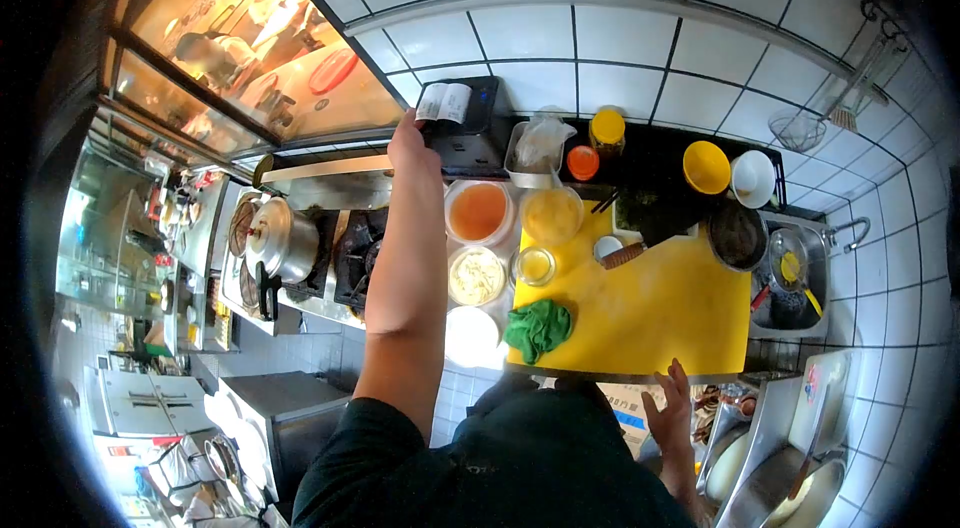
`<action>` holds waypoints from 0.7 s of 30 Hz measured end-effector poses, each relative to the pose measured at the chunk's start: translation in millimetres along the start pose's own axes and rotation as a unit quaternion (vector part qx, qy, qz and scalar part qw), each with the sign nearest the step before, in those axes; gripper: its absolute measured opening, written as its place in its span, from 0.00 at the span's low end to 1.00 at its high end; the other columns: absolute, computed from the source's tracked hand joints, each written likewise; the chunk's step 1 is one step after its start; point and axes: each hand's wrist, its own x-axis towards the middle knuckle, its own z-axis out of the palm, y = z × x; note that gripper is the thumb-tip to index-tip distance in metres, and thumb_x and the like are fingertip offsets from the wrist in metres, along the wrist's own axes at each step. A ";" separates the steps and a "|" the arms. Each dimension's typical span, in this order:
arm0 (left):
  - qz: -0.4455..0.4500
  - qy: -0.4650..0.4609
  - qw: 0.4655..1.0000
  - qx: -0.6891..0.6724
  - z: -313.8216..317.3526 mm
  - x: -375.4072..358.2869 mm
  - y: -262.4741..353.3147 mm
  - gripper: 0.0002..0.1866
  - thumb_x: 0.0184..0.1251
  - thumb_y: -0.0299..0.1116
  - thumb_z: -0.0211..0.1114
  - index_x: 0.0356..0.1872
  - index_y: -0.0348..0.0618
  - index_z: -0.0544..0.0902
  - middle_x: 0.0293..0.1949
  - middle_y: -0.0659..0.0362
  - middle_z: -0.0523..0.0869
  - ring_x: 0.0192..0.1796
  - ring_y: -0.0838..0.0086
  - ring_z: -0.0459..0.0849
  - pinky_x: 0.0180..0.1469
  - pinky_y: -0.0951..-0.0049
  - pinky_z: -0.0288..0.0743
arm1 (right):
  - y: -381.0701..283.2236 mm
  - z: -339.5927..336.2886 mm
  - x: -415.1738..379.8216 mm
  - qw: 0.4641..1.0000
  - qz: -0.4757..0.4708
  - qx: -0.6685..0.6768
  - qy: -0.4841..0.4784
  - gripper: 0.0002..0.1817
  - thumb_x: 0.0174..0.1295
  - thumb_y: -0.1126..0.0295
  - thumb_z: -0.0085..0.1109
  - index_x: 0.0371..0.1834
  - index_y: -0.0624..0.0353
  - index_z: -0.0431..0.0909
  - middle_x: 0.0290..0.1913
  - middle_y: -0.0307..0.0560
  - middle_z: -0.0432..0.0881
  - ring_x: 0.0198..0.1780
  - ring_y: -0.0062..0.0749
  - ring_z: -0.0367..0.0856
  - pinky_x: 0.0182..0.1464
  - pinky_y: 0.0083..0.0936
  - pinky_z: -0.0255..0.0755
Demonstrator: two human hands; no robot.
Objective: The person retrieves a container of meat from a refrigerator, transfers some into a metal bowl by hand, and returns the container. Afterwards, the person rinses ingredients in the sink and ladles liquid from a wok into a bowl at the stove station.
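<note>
The left hand (412, 143) is stretched right out to the far edge of the table, fingers curled at the white paper slip (443, 102) that sticks out of the small black receipt printer (463, 123). Whether the slip is actually pinched can't be told from this angle, since the fingertips are hidden behind the hand. The right hand (671, 415) is hung low off the near edge of the table, fingers spread loose, nothing held.

For a clean tear, the slip is probably best gripped close to the printer's slot and pulled sideways against the cutter, not straight up, so the printer isn't dragged along. The forearm is passed right over the round tub of orange sauce (478, 212) and the tub of pale shredded stuff (476, 276), so it should be kept lifted. The yellow cutting board (650, 313) with the green cloth (537, 328) is left well clear.
</note>
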 end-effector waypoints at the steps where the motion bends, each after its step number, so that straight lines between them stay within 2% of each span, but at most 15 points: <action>1: 0.007 0.002 1.000 -0.004 2.9 4.0 0.0 0.11 0.71 0.30 0.65 0.47 0.31 0.81 0.44 0.52 0.85 0.44 0.63 0.85 0.48 0.61 0.82 | 3.3 -1.7 4.4 1.000 -0.001 -0.001 -0.010 0.24 0.60 0.69 0.71 0.60 0.62 0.79 0.76 0.63 0.65 0.73 0.58 0.69 0.71 0.46 0.69; 3: 0.020 0.006 1.000 -0.012 5.0 14.8 -1.7 0.10 0.69 0.27 0.65 0.46 0.31 0.81 0.44 0.52 0.85 0.44 0.63 0.85 0.48 0.62 0.82 | 4.3 -5.0 12.6 1.000 -0.008 0.002 -0.022 0.24 0.61 0.67 0.71 0.60 0.62 0.79 0.76 0.63 0.64 0.74 0.59 0.68 0.72 0.46 0.68; 6: 0.055 0.065 0.996 0.021 -1.2 47.8 -4.9 0.07 0.68 0.23 0.65 0.44 0.33 0.81 0.42 0.54 0.85 0.42 0.67 0.85 0.45 0.64 0.82 | 5.8 -8.7 22.7 1.000 -0.012 0.014 -0.025 0.24 0.60 0.68 0.71 0.59 0.62 0.79 0.76 0.63 0.64 0.75 0.58 0.66 0.73 0.47 0.67; 9: 0.221 0.067 0.971 0.064 6.0 22.7 11.2 0.05 0.68 0.23 0.64 0.42 0.35 0.80 0.40 0.57 0.84 0.40 0.72 0.84 0.41 0.67 0.81 | 19.9 -8.8 23.7 1.000 -0.007 0.016 0.001 0.23 0.59 0.73 0.72 0.59 0.60 0.79 0.75 0.63 0.66 0.73 0.57 0.71 0.71 0.45 0.69; 10: 0.238 0.096 0.959 0.122 20.0 -11.6 24.1 0.04 0.69 0.24 0.65 0.41 0.38 0.80 0.40 0.58 0.84 0.41 0.75 0.82 0.43 0.70 0.79 | 23.4 -9.4 21.6 1.000 -0.005 0.013 0.004 0.24 0.58 0.73 0.72 0.59 0.60 0.79 0.75 0.63 0.66 0.72 0.57 0.71 0.71 0.45 0.69; 13: 0.276 -0.068 0.955 0.086 28.7 -8.0 35.4 0.05 0.71 0.27 0.68 0.42 0.40 0.81 0.36 0.59 0.82 0.39 0.70 0.82 0.47 0.62 0.85 | 32.6 -9.9 20.6 1.000 -0.009 0.003 0.012 0.26 0.58 0.74 0.72 0.61 0.59 0.78 0.76 0.62 0.65 0.72 0.57 0.71 0.70 0.45 0.70; 14: 0.286 -0.174 0.939 0.079 33.2 -8.9 33.9 0.02 0.73 0.26 0.65 0.41 0.41 0.81 0.38 0.60 0.83 0.44 0.70 0.83 0.53 0.60 0.84 | 34.8 -10.1 19.5 1.000 -0.014 0.000 0.010 0.26 0.58 0.74 0.73 0.61 0.59 0.78 0.76 0.62 0.65 0.72 0.57 0.71 0.70 0.45 0.71; 17: 0.263 -0.295 0.910 0.126 64.6 -33.3 32.2 0.02 0.75 0.26 0.65 0.43 0.40 0.81 0.41 0.61 0.84 0.47 0.74 0.83 0.57 0.69 0.80 | 28.8 -11.3 26.2 1.000 0.009 0.005 -0.011 0.26 0.57 0.74 0.73 0.61 0.59 0.77 0.77 0.62 0.63 0.71 0.57 0.72 0.69 0.46 0.71; 18: 0.255 -0.322 0.905 0.107 73.0 -25.2 31.6 0.03 0.75 0.26 0.64 0.43 0.39 0.82 0.41 0.61 0.84 0.47 0.74 0.83 0.56 0.69 0.81 | 26.9 -13.1 27.3 1.000 0.010 0.004 -0.015 0.26 0.57 0.74 0.73 0.60 0.59 0.77 0.77 0.62 0.63 0.71 0.57 0.72 0.69 0.46 0.71; 20: 0.252 -0.294 0.911 0.144 85.3 -12.8 34.5 0.03 0.75 0.26 0.64 0.43 0.38 0.82 0.40 0.60 0.84 0.46 0.75 0.83 0.55 0.69 0.82 | 27.2 -13.5 28.7 1.000 -0.003 0.001 -0.011 0.26 0.57 0.74 0.73 0.60 0.60 0.77 0.77 0.63 0.61 0.72 0.58 0.71 0.70 0.46 0.71; 21: 0.250 -0.281 0.912 0.162 87.0 -8.1 35.0 0.03 0.75 0.26 0.64 0.43 0.38 0.82 0.40 0.60 0.84 0.46 0.75 0.83 0.55 0.69 0.82 | 23.0 -14.4 29.2 1.000 0.011 0.007 -0.013 0.25 0.58 0.72 0.72 0.60 0.61 0.78 0.77 0.62 0.62 0.72 0.58 0.70 0.71 0.46 0.69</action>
